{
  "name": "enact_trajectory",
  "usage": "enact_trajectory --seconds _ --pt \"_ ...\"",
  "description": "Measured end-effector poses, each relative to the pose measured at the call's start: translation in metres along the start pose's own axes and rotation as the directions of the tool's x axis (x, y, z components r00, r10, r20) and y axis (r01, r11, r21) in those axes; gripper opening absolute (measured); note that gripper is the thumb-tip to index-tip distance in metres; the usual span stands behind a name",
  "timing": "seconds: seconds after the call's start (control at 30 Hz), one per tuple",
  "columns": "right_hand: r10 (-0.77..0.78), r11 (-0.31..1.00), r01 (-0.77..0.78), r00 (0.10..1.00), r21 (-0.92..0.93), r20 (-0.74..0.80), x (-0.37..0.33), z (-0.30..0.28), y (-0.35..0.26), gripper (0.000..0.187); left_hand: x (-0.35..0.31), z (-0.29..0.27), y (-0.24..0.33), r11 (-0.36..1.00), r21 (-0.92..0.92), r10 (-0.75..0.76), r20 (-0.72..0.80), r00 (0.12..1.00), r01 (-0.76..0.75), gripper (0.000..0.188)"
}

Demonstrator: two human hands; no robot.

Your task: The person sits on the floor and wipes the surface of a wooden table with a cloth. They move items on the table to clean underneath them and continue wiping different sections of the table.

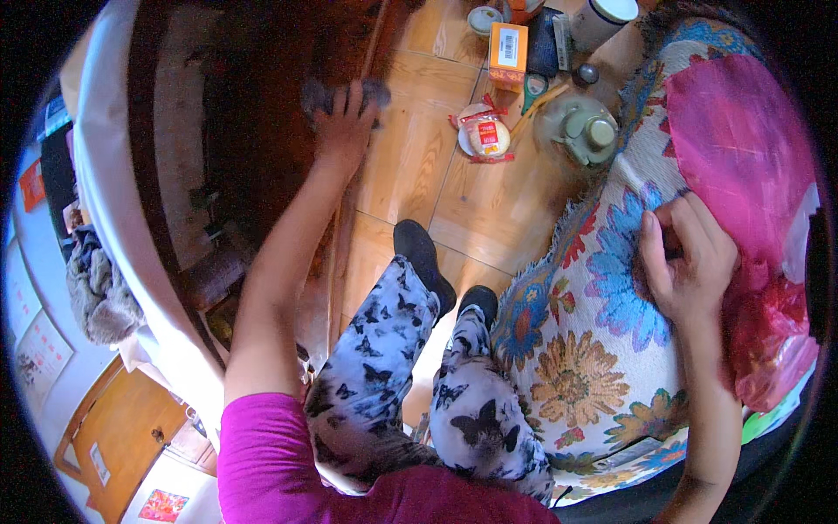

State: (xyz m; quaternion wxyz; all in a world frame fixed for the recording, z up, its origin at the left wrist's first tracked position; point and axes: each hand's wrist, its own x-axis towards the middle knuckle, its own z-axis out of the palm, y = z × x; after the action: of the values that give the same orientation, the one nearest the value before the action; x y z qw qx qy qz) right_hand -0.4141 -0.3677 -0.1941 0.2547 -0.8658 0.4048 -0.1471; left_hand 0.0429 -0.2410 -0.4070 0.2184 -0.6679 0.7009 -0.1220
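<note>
My left hand (342, 131) is over the dark wooden surface at the left, its fingers bent down onto a bunched dark grey cloth (374, 93). The cloth lies at the wood's edge, partly hidden under the fingers. On the right, my right hand (694, 258) rests over a white woven cover (567, 301) with large blue and brown flowers. Its fingers are loosely curled, and nothing shows in them. Beside that hand lies a pink plastic sheet or bag (742, 131), with a crumpled red plastic bag (772, 345) nearer me.
On the wood-look tiles (397, 175) stand an orange box (508, 45), a round red-and-white packet (484, 131), green-handled scissors (534, 86), a greenish lidded glass vessel (580, 131) and a white-lidded container (601, 22). My dark-shod feet (421, 258) are between the wood and the cover.
</note>
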Motion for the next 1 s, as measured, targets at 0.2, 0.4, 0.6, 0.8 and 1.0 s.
enact_trajectory --seconds 0.2,0.4,0.6,0.8,1.0 --pt "-0.007 1.000 0.007 1.000 0.012 -0.013 0.002 0.001 0.000 0.013 -0.142 -0.017 0.004 0.986 -0.129 -0.060 0.329 0.942 0.108 0.045" --pt "0.016 1.000 -0.016 1.000 -0.025 0.005 0.001 -0.001 -0.002 0.016 -0.109 -0.020 0.009 0.979 -0.158 -0.078 0.301 0.950 0.130 0.042" --pt "0.027 1.000 -0.027 0.999 -0.009 0.032 0.004 -0.002 -0.002 0.015 0.100 -0.014 -0.013 0.994 -0.110 -0.034 -0.212 0.977 0.011 0.029" --pt "-0.005 1.000 0.005 0.999 -0.003 0.032 0.005 0.000 0.001 0.014 0.261 -0.050 -0.059 0.995 0.009 -0.092 -0.344 0.935 0.101 0.059" --pt "0.019 1.000 -0.019 1.000 -0.021 0.021 0.005 0.003 -0.002 0.013 0.228 -0.034 -0.057 0.997 0.019 0.073 -0.387 0.919 -0.071 0.050"
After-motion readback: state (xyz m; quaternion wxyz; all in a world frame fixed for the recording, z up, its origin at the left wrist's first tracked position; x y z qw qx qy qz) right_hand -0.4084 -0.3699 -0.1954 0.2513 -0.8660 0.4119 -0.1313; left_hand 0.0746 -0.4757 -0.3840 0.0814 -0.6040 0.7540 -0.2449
